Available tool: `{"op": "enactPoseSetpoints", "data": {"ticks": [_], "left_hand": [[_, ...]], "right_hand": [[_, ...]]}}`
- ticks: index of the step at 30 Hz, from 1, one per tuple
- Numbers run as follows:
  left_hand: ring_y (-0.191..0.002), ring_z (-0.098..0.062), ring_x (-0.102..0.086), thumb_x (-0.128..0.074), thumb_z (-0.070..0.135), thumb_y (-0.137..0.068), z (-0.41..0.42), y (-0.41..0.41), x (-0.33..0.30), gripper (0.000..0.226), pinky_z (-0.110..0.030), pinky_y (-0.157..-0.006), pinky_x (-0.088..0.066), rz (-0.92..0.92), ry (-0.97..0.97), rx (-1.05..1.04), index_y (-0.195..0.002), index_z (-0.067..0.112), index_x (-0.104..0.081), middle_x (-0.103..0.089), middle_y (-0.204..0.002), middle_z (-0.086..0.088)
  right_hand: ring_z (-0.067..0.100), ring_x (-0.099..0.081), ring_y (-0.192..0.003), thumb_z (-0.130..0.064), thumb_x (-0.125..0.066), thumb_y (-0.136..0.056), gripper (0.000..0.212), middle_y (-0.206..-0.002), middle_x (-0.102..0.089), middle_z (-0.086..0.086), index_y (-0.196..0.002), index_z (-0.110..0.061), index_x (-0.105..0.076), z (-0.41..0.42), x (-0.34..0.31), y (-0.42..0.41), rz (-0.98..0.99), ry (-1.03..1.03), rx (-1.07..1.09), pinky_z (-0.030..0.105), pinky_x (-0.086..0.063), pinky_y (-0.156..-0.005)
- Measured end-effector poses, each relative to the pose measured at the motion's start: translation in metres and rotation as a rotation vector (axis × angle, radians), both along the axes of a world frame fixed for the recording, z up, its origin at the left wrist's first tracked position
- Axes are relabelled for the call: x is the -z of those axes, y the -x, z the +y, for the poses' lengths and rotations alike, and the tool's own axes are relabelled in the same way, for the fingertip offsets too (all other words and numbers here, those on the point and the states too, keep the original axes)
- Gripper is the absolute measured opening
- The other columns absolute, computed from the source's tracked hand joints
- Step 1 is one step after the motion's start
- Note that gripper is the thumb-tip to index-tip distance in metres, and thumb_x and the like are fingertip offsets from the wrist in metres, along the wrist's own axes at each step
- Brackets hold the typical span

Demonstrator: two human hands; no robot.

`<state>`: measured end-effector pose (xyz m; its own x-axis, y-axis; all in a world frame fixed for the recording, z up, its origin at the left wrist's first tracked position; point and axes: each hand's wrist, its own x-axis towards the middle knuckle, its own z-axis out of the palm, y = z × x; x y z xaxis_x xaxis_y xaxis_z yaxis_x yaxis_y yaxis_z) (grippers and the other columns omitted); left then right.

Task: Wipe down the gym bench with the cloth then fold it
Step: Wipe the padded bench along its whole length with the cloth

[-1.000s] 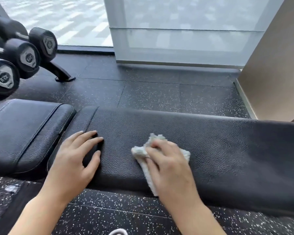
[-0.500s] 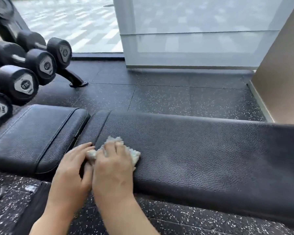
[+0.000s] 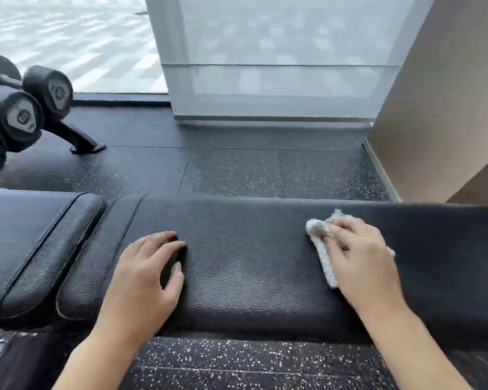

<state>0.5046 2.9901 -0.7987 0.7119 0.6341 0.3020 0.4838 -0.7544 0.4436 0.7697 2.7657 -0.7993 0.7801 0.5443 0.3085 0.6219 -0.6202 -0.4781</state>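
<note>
Both bare forearms reach forward over the bench (image 3: 251,266). The left hand (image 3: 144,274) rests palm down on the pad near its left end, fingers loosely bent with the tips touching the surface, thumb out to the side. The right hand (image 3: 358,260) lies flat toward the bench's right, fingers extended, pressing the cloth (image 3: 320,243) down under the palm.

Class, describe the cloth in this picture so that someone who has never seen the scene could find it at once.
Start at the long black leather gym bench pad that runs across the picture. Toward its right end, the right hand presses flat on a small, crumpled, pale grey terry cloth. It is the only light, fluffy thing on the dark pad; the left hand rests on bare leather.
</note>
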Motion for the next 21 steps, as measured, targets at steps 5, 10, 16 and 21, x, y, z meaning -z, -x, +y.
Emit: {"op": "enactPoseSetpoints", "data": {"ticks": [5, 10, 16, 21], "left_hand": [[-0.132, -0.020, -0.053, -0.051, 0.039, -0.092, -0.028, -0.084, -0.005, 0.042, -0.045, -0.115, -0.041, 0.092, -0.035, 0.261, -0.127, 0.026, -0.070, -0.062, -0.139, 0.009], [-0.139, -0.017, -0.047, -0.065, 0.030, -0.094, -0.067, -0.169, -0.011, 0.040, -0.043, -0.118, -0.037, 0.158, -0.038, 0.463, -0.134, 0.029, -0.067, -0.057, -0.145, 0.010], [-0.137, -0.020, -0.045, -0.058, 0.038, -0.097, -0.104, -0.239, -0.018, 0.041, -0.042, -0.115, -0.038, 0.226, -0.097, 0.652, -0.137, 0.034, -0.062, -0.053, -0.147, 0.013], [-0.133, -0.020, -0.045, -0.052, 0.044, -0.095, -0.121, -0.267, -0.018, 0.041, -0.045, -0.113, -0.038, 0.216, -0.076, 0.681, -0.135, 0.042, -0.061, -0.054, -0.144, 0.018]], "right_hand": [[0.021, -0.055, -0.116, -0.033, -0.063, -0.095, 0.025, -0.125, -0.064, -0.012, -0.114, -0.026, -0.078, -0.116, 0.000, -0.082, 0.007, 0.027, 0.309, 0.049, -0.051, -0.095], [0.025, -0.058, -0.122, -0.029, -0.064, -0.096, 0.026, -0.130, -0.064, -0.008, -0.117, -0.022, -0.076, -0.183, -0.004, -0.120, 0.048, 0.005, 0.466, 0.055, -0.050, -0.100], [0.025, -0.058, -0.118, -0.027, -0.067, -0.096, 0.022, -0.125, -0.066, -0.006, -0.116, -0.021, -0.075, -0.210, -0.001, -0.125, 0.034, -0.019, 0.535, 0.051, -0.050, -0.097], [0.026, -0.055, -0.117, -0.025, -0.062, -0.099, 0.023, -0.127, -0.065, -0.004, -0.115, -0.016, -0.076, -0.191, 0.004, -0.140, -0.010, 0.036, 0.576, 0.034, -0.037, -0.087]]}}
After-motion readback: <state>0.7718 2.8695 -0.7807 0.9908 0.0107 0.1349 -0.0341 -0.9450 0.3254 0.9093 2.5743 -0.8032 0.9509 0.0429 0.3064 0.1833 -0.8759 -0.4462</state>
